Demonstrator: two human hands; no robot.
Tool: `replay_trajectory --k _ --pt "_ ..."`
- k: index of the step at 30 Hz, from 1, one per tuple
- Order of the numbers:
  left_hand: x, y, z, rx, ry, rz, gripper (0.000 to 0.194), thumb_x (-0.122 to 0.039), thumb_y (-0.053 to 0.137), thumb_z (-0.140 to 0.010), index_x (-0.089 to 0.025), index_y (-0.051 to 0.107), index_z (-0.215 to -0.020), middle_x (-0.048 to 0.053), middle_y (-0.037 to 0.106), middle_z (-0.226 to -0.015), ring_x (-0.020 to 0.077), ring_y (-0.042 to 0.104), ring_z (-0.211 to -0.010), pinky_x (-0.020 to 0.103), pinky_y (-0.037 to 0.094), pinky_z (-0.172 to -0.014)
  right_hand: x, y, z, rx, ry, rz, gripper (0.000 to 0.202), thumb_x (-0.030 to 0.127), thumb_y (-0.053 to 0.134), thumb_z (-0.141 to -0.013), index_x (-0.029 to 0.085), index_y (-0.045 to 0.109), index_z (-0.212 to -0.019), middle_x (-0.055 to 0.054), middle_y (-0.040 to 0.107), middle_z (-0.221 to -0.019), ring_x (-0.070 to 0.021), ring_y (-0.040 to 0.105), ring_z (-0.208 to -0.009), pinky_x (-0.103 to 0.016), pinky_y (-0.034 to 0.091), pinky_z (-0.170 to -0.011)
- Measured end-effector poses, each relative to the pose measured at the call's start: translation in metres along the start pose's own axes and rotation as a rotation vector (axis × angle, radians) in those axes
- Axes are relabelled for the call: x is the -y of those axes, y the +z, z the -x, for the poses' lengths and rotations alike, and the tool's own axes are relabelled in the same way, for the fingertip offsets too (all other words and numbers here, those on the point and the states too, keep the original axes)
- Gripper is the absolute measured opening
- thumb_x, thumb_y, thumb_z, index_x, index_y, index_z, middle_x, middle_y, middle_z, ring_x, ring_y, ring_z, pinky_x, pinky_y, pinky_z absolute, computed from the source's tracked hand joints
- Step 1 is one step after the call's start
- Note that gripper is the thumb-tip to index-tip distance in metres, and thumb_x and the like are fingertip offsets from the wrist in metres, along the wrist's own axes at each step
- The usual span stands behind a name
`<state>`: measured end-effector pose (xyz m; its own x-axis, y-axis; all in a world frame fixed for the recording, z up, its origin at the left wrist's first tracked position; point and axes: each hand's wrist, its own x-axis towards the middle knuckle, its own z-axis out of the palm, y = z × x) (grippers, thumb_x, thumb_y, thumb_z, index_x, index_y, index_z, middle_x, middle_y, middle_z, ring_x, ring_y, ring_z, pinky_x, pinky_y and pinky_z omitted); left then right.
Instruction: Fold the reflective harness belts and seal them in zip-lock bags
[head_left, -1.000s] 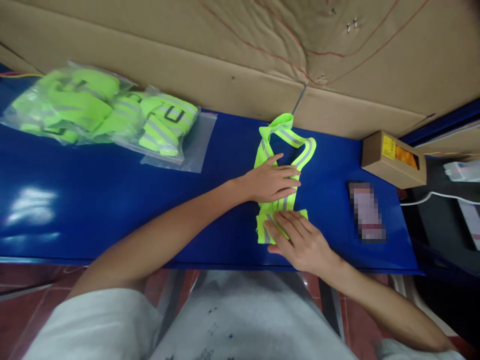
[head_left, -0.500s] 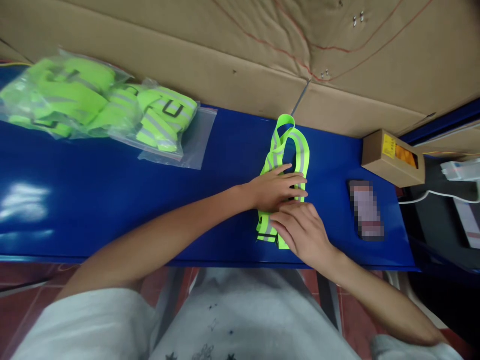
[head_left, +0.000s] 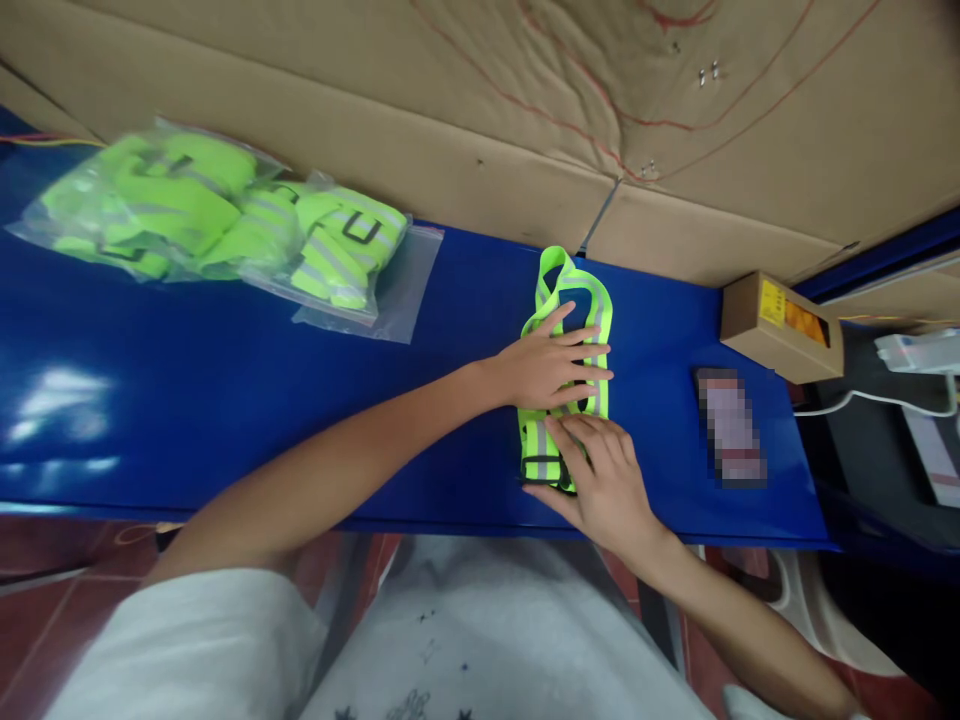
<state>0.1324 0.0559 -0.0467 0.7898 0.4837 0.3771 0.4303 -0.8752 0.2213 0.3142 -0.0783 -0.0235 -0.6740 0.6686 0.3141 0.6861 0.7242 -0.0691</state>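
A fluorescent yellow-green reflective strap harness [head_left: 600,300] with grey stripes lies folded lengthwise on the blue table, its far end forming loops. My left hand [head_left: 551,365] rests flat across its middle, fingers spread and pointing right. Just nearer to me, my right hand [head_left: 604,475] holds the near end, where a black buckle [head_left: 541,467] shows. The thumb is at the near edge and the curled fingers are on top; the palm hides part of the straps.
Clear plastic bags [head_left: 330,250] of similar folded straps lie at the back left. On the right are a phone [head_left: 729,425] with a blurred screen and an open cardboard box [head_left: 780,330]. A cardboard-covered wall [head_left: 450,170] stands behind the blue table [head_left: 420,440].
My left hand's fingers have spread wider over the straps. My right thumb has moved down to the near edge, and the buckle end now looks turned up. The camera view has shifted slightly.
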Motion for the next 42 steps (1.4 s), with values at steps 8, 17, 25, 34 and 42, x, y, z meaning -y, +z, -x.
replay_trajectory --k 8,17,25,34,42 --pt "-0.002 -0.002 -0.002 -0.017 0.045 -0.056 0.039 -0.034 0.041 -0.107 -0.029 0.064 -0.138 0.006 0.061 -0.147 0.0253 0.049 -0.144 0.057 0.017 -0.127 -0.001 -0.030 0.003 0.098 -0.052 -0.236 0.052 0.055 0.065 -0.095 0.014 0.064 -0.128 -0.013 0.073 -0.117 -0.0273 0.068 -0.110 -0.041 0.051 -0.093" --pt "-0.005 -0.005 -0.004 -0.028 0.109 -0.092 0.039 -0.035 0.045 -0.105 -0.024 0.069 -0.133 0.009 0.067 -0.138 0.0265 0.056 -0.135 0.056 0.022 -0.126 -0.030 -0.059 -0.030 0.484 0.084 -0.612 0.039 0.054 0.058 -0.100 0.019 0.074 -0.092 -0.003 0.072 -0.087 -0.0168 0.067 -0.085 -0.030 0.048 -0.077" --pt "0.001 -0.003 -0.004 0.044 0.118 -0.087 0.043 -0.040 0.047 -0.102 -0.022 0.065 -0.137 0.010 0.062 -0.145 0.0304 0.052 -0.136 0.057 0.020 -0.126 -0.048 -0.024 -0.045 0.076 -0.148 -0.133 0.024 0.034 0.057 -0.103 0.017 0.070 -0.115 -0.010 0.074 -0.109 -0.0233 0.066 -0.107 -0.037 0.046 -0.092" --pt "-0.002 -0.002 -0.003 -0.046 0.088 -0.079 0.037 -0.033 0.044 -0.105 -0.025 0.069 -0.131 0.009 0.065 -0.141 0.0283 0.051 -0.141 0.062 0.014 -0.127 -0.013 -0.017 -0.008 0.137 -0.055 -0.004 0.086 0.071 0.060 -0.090 0.006 0.050 -0.146 -0.023 0.063 -0.133 -0.0381 0.057 -0.126 -0.056 0.044 -0.107" --pt "-0.003 -0.003 -0.002 -0.038 0.041 0.041 0.037 -0.037 0.045 -0.105 -0.022 0.075 -0.121 0.010 0.070 -0.131 0.0290 0.054 -0.138 0.067 0.005 -0.128 -0.017 -0.035 -0.015 0.180 -0.036 -0.263 0.042 0.049 0.062 -0.099 0.017 0.060 -0.126 -0.013 0.072 -0.122 -0.0250 0.070 -0.110 -0.043 0.056 -0.094"
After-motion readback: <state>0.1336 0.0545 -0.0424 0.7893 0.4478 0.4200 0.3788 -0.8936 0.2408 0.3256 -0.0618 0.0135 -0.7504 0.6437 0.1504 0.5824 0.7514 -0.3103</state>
